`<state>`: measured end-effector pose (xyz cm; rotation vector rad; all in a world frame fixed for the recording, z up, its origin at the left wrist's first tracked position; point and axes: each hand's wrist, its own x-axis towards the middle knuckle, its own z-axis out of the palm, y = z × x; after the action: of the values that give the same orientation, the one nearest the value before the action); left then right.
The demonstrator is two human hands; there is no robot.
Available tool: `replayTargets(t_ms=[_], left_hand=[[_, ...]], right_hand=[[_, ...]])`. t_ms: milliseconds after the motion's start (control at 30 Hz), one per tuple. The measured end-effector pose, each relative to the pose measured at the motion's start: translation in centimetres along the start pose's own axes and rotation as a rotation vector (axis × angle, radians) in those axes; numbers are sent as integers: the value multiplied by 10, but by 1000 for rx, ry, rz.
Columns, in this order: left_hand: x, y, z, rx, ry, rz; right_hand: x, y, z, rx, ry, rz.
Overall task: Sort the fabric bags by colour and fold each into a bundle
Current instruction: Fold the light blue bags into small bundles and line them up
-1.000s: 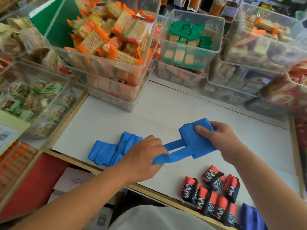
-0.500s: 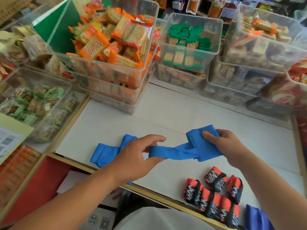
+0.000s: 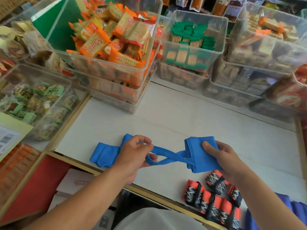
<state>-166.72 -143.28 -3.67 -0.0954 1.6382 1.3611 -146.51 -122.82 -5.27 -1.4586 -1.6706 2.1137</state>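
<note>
A folded blue fabric bag (image 3: 197, 151) is held just above the white counter (image 3: 166, 123). My right hand (image 3: 221, 156) grips its folded body, thumb on top. My left hand (image 3: 134, 155) pinches the bag's two blue straps (image 3: 171, 157), which stretch crossed between both hands. Behind my left hand lie bundled blue bags (image 3: 104, 154) on the counter. Several red bundles (image 3: 214, 196) with black patterned bands sit at the front right. More blue fabric (image 3: 294, 211) shows at the bottom right, partly hidden by my right arm.
Clear plastic bins of snack packets ring the counter: orange packets (image 3: 113, 40) at the back left, green ones (image 3: 191, 39) behind, more bins (image 3: 265, 47) to the right and at left (image 3: 33, 100). The counter's wooden front edge (image 3: 149, 195) runs below my hands.
My left hand has pulled the straps out to the left, and they now cross in a twist. The right hand has shifted slightly right with the folded bag.
</note>
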Motion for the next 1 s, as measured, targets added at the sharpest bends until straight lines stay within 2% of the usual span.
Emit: replayTargets(t_ms=[67, 133, 267, 333, 433, 600, 700, 767, 833, 1000], left_hand=[[4, -9, 1, 5, 30, -13], [2, -10, -1, -8, -32, -21], [-14, -5, -11, -180, -398, -46], [-21, 0, -18, -130, -551, -4], [-22, 9, -29, 87, -634, 48], [-17, 17, -37, 611, -436, 294], [-13, 21, -44, 1004, -503, 515], [-15, 26, -46, 1129, -574, 611], [-19, 31, -44, 1044, -631, 678], [-27, 31, -28, 416, -640, 570]], right_hand=[[1, 2, -2, 1, 22, -12], [2, 1, -6, -11, 41, -30], [7, 0, -12, -57, 45, -47], [11, 0, -13, -77, 39, -17], [15, -1, -13, -85, 15, 40], [17, -8, -14, -125, -72, 142], [18, -13, -13, -180, -106, 195], [21, -16, -11, -207, -118, 212], [23, -18, -5, -234, -133, 231], [25, -11, 18, -255, -182, 276]])
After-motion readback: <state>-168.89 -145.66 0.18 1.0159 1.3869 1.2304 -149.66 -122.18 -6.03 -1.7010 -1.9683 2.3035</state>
